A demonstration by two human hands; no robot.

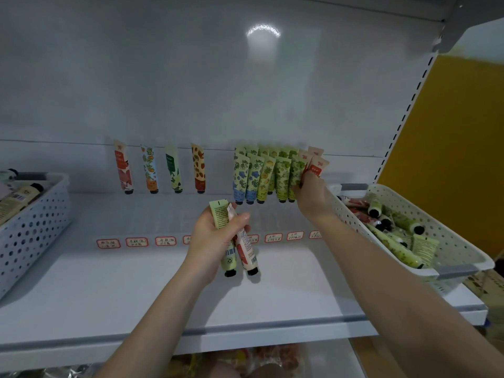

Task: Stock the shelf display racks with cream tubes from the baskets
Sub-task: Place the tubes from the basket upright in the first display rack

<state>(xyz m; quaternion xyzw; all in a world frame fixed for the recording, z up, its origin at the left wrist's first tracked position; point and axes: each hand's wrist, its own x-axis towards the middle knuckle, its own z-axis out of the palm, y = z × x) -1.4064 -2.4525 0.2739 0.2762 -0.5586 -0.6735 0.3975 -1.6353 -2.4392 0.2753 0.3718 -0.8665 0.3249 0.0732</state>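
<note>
Beside green tube row point(268, 173), right hand point(311, 195) pinches pink tube point(317, 162); left hand point(215, 238), lower-left, grips two tubes point(221, 214) upright, caps down.

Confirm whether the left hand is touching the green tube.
Touching. In the head view the left hand curls thumb and fingers round the green tube, beside a pink tube.

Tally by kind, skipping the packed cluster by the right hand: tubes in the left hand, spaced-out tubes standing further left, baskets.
Printed cream tubes gripped in the left hand: 2
Separate printed cream tubes standing in a spaced row: 4
White perforated plastic baskets: 2
Total: 8
</note>
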